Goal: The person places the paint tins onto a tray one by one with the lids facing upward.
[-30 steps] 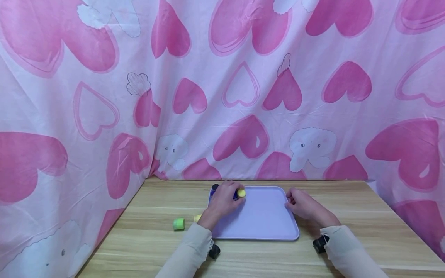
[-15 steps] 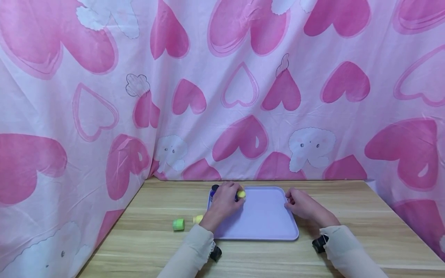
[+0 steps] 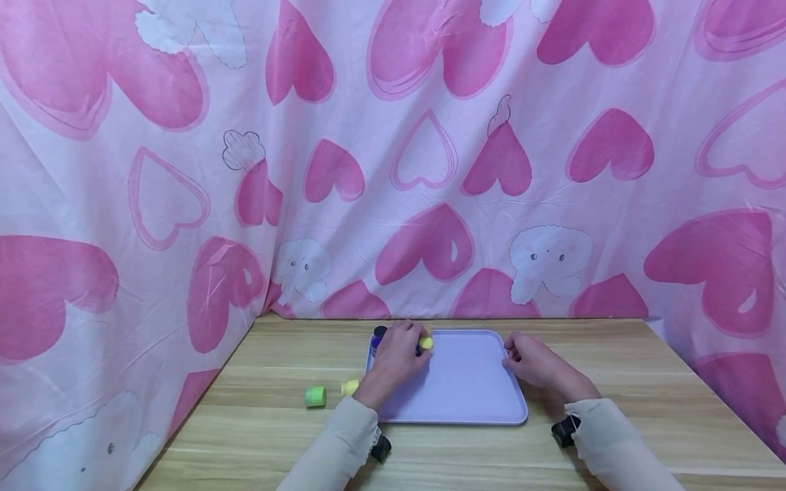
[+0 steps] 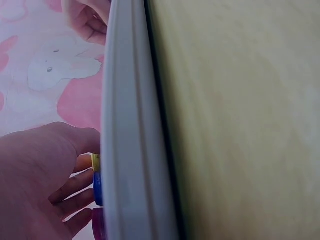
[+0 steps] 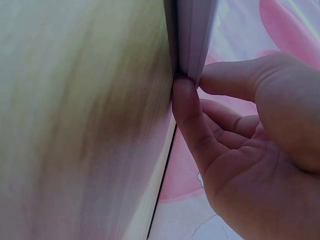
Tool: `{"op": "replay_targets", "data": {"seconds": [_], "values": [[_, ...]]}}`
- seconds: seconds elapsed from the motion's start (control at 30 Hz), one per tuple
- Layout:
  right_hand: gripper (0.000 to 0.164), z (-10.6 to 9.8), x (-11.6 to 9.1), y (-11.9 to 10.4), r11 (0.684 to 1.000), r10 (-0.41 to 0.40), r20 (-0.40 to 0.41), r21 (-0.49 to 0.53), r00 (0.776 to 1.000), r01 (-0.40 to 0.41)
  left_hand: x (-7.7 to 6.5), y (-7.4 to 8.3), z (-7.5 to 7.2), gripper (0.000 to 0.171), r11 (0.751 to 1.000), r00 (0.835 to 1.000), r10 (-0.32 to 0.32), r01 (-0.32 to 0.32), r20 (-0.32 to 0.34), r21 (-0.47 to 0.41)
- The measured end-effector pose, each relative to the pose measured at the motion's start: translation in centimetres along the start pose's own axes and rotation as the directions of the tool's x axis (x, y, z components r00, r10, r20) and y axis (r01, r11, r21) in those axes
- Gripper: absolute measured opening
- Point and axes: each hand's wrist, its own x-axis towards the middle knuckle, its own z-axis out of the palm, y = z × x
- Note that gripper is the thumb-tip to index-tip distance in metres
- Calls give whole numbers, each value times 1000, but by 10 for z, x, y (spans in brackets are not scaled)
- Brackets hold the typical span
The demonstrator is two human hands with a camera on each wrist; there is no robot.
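A lavender tray [image 3: 467,382] lies on the wooden table. My left hand [image 3: 396,354] reaches over its far left corner, thumb and index finger curled around a small yellow cylinder [image 3: 426,343]. Beside that hand stands a small dark-blue container with a black top [image 3: 380,332]. In the left wrist view, a blue piece [image 4: 98,189] and a magenta piece [image 4: 99,223] show by the fingers, partly hidden by the tray wall [image 4: 125,125]. My right hand [image 3: 537,361] pinches the tray's right rim; the right wrist view shows thumb and index finger on the rim [image 5: 195,45].
On the table left of the tray lie a green cylinder [image 3: 316,397] and a pale yellow cylinder [image 3: 349,387], the latter partly behind the left forearm. A pink heart-patterned curtain [image 3: 424,164] hangs behind and at both sides of the table [image 3: 245,436].
Since a second ago the left hand and yellow cylinder have shifted only slightly, and a little more of the pale yellow cylinder shows. The right hand keeps its pinch on the rim.
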Motion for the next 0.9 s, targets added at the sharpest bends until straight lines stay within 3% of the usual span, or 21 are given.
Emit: {"op": "replay_targets", "data": {"seconds": [0.5,0.77,0.9], "values": [[30,0,-3,-2,1000,-7,-6,-7,1000,7,-6,-7,-3,22,999,997,50,-51,-56,-10],[28,0,-4,-1,1000,-17,-10,0,1000,17,-14,-13,-13,25,998,997,5,-10,-73,-59],[30,0,-4,-1,1000,-18,-9,2,1000,18,-17,-17,-15,25,998,997,13,-17,-75,-54]]}}
